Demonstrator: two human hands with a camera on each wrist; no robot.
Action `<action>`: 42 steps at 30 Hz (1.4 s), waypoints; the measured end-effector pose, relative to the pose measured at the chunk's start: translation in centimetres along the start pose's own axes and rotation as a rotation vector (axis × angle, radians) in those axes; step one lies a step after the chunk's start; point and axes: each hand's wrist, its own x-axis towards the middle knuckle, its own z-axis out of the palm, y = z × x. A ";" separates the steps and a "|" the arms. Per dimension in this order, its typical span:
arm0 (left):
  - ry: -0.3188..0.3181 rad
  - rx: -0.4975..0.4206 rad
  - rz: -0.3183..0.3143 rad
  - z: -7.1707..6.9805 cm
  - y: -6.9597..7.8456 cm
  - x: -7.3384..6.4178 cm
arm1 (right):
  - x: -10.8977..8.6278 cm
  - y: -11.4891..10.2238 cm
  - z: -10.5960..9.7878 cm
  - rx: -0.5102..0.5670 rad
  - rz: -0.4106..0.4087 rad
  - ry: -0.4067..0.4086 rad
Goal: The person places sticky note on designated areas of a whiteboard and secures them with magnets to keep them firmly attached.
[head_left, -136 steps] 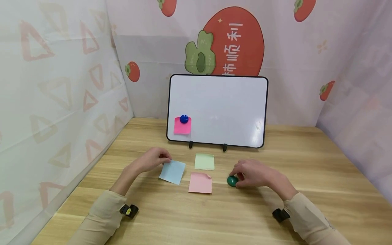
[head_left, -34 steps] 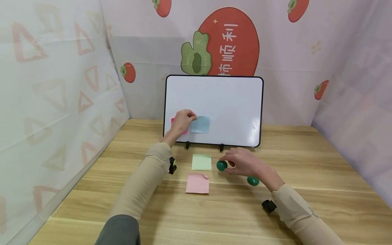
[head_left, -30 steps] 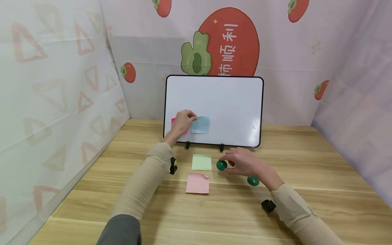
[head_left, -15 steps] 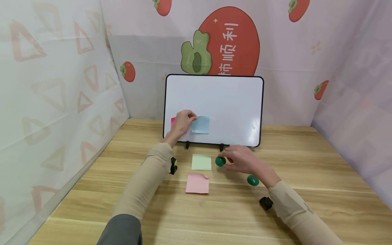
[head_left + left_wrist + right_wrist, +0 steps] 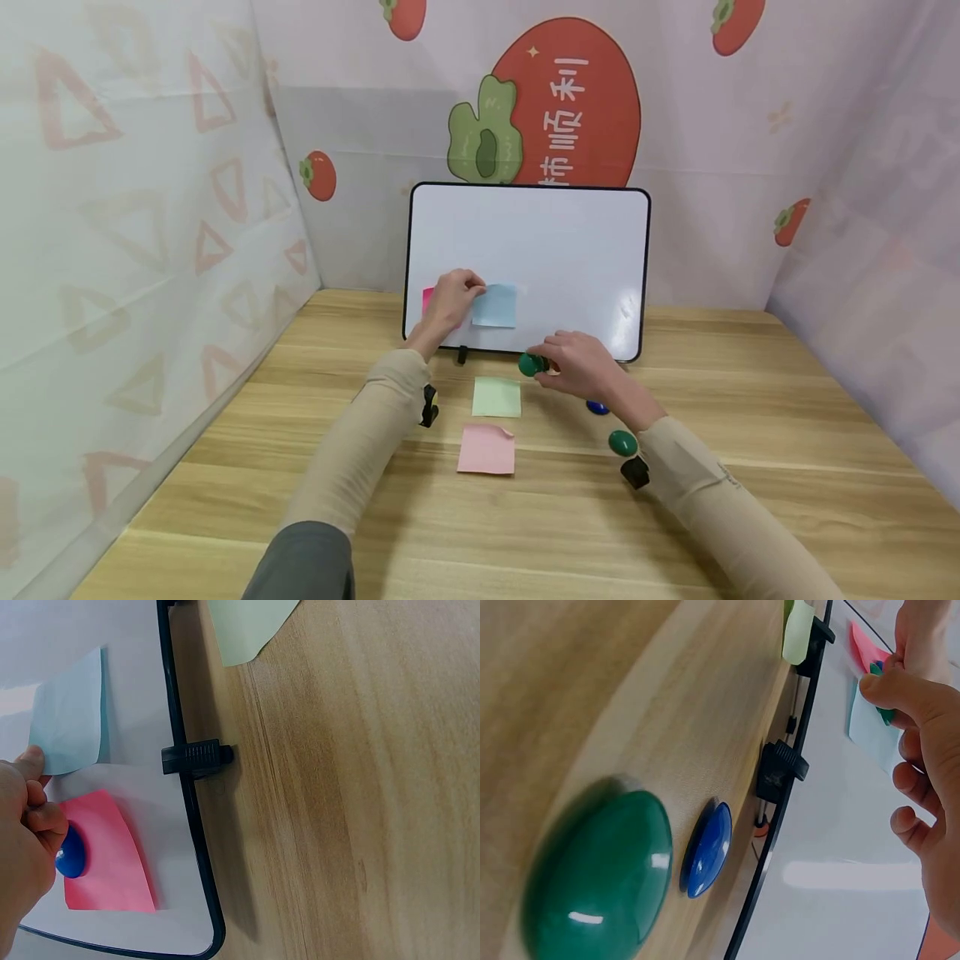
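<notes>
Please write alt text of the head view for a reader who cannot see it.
A person's left hand holds a blue note at a whiteboard, while the right hand pinches a green magnet. On the wooden table lie a pale green note, a pale pink note, a second green magnet and a partly hidden blue magnet.

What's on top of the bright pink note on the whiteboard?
A blue magnet sits on the bright pink note, seen in the left wrist view. The left hand covers one side of the magnet there, and all of it in the head view.
</notes>
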 end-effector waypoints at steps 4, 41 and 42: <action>0.004 0.008 0.004 0.1 -0.1 -0.1 | 0.8 0.3 0.3 -0.029 0.016 0.017; -0.028 0.085 0.023 0.5 -0.3 0.6 | 8.5 2.6 3.0 -0.220 0.213 0.156; -0.030 0.090 0.025 0.5 -0.3 0.6 | 8.5 2.6 3.0 -0.223 0.212 0.162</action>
